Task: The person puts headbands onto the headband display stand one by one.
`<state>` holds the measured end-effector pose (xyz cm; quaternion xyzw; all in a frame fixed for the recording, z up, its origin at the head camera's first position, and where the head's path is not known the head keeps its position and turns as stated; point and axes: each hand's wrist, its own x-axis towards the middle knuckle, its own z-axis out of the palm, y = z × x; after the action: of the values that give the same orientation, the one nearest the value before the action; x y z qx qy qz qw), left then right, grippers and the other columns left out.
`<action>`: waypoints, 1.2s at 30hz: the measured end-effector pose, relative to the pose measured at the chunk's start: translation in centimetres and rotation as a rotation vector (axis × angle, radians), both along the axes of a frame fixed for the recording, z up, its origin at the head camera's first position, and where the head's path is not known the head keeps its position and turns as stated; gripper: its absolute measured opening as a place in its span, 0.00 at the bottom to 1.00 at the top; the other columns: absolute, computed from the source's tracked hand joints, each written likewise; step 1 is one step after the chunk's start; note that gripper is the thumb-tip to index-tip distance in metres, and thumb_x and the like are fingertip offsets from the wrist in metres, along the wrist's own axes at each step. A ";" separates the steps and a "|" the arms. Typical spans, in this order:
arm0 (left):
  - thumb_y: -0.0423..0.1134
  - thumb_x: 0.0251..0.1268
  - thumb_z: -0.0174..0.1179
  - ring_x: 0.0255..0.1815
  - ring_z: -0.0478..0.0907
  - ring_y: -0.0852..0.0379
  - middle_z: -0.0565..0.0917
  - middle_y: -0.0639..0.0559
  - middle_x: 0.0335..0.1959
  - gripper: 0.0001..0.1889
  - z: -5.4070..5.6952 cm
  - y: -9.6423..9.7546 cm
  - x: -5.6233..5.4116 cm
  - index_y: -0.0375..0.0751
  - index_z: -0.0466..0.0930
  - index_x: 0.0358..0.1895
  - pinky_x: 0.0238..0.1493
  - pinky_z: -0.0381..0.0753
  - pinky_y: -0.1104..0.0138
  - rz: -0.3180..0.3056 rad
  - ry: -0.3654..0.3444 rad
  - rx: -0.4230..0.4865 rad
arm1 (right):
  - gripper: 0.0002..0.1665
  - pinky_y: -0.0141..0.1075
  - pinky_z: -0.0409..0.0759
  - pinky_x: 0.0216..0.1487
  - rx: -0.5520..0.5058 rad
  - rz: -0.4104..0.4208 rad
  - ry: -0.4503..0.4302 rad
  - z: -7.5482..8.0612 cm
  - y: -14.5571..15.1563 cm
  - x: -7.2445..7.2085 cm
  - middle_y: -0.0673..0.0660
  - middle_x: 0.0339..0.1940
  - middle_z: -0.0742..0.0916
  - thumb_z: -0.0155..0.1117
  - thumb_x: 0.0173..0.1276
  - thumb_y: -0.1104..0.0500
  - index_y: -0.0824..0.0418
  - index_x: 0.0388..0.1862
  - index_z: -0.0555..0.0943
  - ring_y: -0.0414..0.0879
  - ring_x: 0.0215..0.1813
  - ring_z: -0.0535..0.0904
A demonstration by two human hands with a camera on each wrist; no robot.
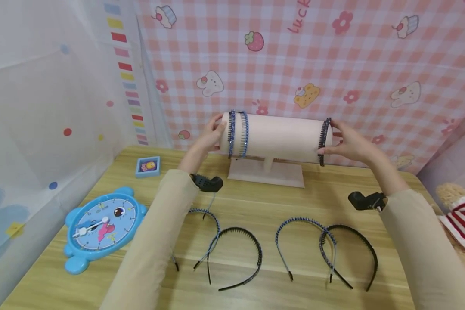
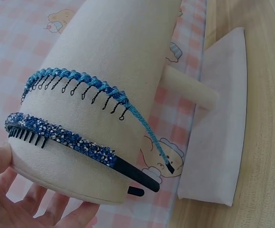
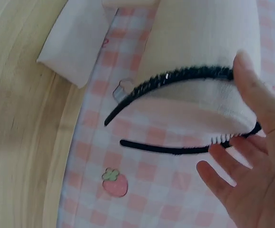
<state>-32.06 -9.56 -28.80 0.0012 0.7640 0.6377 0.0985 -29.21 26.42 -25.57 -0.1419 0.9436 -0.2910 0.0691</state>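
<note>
A cream headband display stand (image 1: 283, 135) has a padded horizontal roll on a flat base. My left hand (image 1: 212, 135) holds the roll's left end, thumb on its side and fingers round the end, as the left wrist view shows. Beside it sit a glittery dark-blue headband (image 2: 61, 137) and a light-blue braided headband (image 2: 80, 76), both with comb teeth. At the right end my right hand (image 1: 346, 140) grips a sparkly black headband (image 3: 180, 76) that straddles the roll. The thumb lies on its near arm and the fingertips are at the other arm, by the teeth.
On the wooden table (image 1: 294, 198) lie several headbands, among them a black headband (image 1: 259, 249) and a blue headband (image 1: 294, 219). A blue toy clock (image 1: 120, 228) and a small blue frame (image 1: 147, 167) are at left. A stuffed toy (image 1: 463, 215) stands far right.
</note>
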 end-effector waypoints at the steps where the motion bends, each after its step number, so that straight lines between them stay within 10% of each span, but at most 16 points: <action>1: 0.51 0.72 0.37 0.66 0.62 0.47 0.58 0.50 0.70 0.25 0.0 -0.1 0.0 0.64 0.48 0.70 0.62 0.68 0.49 0.000 -0.002 0.000 | 0.64 0.58 0.57 0.68 -0.006 0.006 -0.011 0.0 0.0 -0.1 0.69 0.74 0.46 0.67 0.56 0.47 0.65 0.72 0.34 0.68 0.70 0.51; 21: 0.49 0.72 0.39 0.65 0.63 0.45 0.61 0.47 0.67 0.24 -0.6 0.3 -0.2 0.61 0.51 0.70 0.62 0.68 0.47 -0.016 -0.011 0.031 | 0.68 0.65 0.49 0.66 -0.031 0.111 -0.287 -0.5 3.2 -1.7 0.73 0.72 0.40 0.65 0.60 0.52 0.52 0.68 0.17 0.72 0.70 0.40; 36: 0.51 0.72 0.39 0.66 0.63 0.46 0.61 0.48 0.67 0.24 -0.1 -0.2 -0.2 0.64 0.50 0.70 0.62 0.68 0.48 0.013 -0.011 0.020 | 0.71 0.67 0.46 0.65 0.037 0.148 -0.184 0.4 1.8 -2.7 0.71 0.72 0.42 0.73 0.50 0.55 0.57 0.72 0.27 0.70 0.71 0.39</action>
<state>-32.22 -9.79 -28.90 -0.0064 0.7570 0.6460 0.0985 -31.91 28.18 -25.16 -0.1826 0.9255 -0.2793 0.1791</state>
